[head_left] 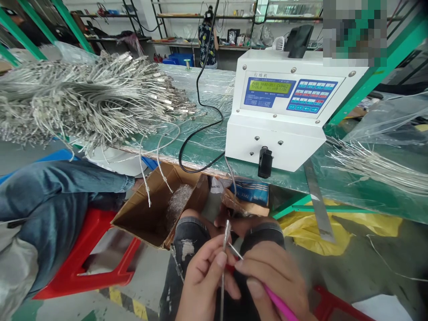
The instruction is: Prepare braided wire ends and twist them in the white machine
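Over my lap, my left hand (207,272) pinches a thin silvery cable (223,283) near its upper end, where braided strands fan out. My right hand (274,276) is closed around a pink-handled tool (279,305) with a thin metal shaft. That shaft's tip reaches the braided end just above my left thumb. The exact shape of the tip is too small to make out. Part of the cable runs down between my hands and out of the picture.
A white machine (276,142) with a display and keypad stands on the green table (210,129). Piled cables (87,98) lie left, and a cable bundle (377,165) lies right. A metal ruler (317,200) overhangs the edge. Below is a cardboard box (147,209); a seated person (60,200) is left.
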The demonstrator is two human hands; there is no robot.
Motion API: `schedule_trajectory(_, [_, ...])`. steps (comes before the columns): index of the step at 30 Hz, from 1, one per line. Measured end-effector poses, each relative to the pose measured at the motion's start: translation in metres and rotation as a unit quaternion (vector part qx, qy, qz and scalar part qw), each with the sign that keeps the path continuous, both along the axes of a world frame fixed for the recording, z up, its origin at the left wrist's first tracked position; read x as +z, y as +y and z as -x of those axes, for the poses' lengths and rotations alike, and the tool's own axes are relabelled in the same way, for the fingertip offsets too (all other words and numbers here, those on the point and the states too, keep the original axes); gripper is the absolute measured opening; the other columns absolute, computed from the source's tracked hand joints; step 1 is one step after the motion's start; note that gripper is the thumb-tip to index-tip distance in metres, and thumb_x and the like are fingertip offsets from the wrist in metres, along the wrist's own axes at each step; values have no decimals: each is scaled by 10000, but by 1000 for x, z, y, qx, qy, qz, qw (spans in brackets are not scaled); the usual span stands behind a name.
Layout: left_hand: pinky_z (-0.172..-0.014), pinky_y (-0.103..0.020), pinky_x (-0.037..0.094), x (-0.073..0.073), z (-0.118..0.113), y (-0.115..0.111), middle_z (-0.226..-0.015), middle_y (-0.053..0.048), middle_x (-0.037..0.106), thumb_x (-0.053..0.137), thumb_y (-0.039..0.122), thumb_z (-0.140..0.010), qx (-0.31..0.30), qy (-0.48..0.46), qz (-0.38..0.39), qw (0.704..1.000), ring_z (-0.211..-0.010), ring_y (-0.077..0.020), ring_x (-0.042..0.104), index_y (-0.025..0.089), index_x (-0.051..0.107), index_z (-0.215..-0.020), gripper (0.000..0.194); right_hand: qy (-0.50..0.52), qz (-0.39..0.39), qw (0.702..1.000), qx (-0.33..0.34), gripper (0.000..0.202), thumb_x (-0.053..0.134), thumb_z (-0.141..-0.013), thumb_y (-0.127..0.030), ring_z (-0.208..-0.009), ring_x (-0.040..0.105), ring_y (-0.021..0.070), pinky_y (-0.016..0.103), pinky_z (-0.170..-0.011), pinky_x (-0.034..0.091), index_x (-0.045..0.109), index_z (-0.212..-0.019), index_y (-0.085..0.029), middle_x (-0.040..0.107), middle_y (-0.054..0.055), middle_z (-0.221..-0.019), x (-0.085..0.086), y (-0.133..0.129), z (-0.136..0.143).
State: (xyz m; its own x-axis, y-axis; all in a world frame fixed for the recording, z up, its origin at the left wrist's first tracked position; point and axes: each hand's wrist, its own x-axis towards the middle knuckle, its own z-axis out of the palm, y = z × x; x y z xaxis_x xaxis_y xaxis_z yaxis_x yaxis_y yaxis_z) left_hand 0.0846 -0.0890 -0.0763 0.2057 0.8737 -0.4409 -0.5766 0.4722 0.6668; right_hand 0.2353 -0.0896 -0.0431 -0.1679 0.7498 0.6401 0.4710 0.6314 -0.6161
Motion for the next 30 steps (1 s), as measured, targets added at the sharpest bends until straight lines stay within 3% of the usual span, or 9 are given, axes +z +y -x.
schedule_trajectory(4, [-496,-126,525,-1,-1,-1,-701,13,671,820,339,-754,18,-2,9,1000,-546,-74,639,225,732,-1052,330,17,-26,999,36,188,475,-910,-94,-736,606,160,313,-666,484,640,-991,-133,681,70,-850,-4,2,4])
schedule_trajectory(13, [-425,-156,506,-1,-2,-2,-710,24,669,806,370,-760,-1,-1,1,1000,-421,-73,602,220,717,-1079,363,-2,-19,999,34,209,485,-905,-77,-803,602,169,315,-704,501,645,-1037,-105,681,91,-907,-7,4,-1])
schedule_trajectory(17, [-431,-153,508,-2,-2,-4,-671,33,656,776,370,-789,-15,-8,-17,1000,-410,-79,611,232,714,-1091,337,-21,-41,999,5,192,463,-951,-105,-838,610,149,291,-744,495,640,-1025,-121,677,71,-901,-3,7,-2])
schedule_trajectory(21, [-431,-157,508,-2,-1,-7,-790,3,687,753,366,-809,-44,-1,-29,999,-423,-87,640,238,710,-1122,340,-42,-69,997,-17,189,464,-953,-98,-848,613,129,268,-772,491,642,-1007,-127,674,62,-897,0,12,-6])
schedule_trajectory(30, [-424,-156,510,6,0,-2,-760,26,651,701,363,-850,-82,5,-36,996,-425,-99,659,247,715,-1112,287,-36,-44,997,-59,201,499,-925,-80,-925,600,125,248,-825,484,644,-1047,-149,672,46,-963,-6,17,-13])
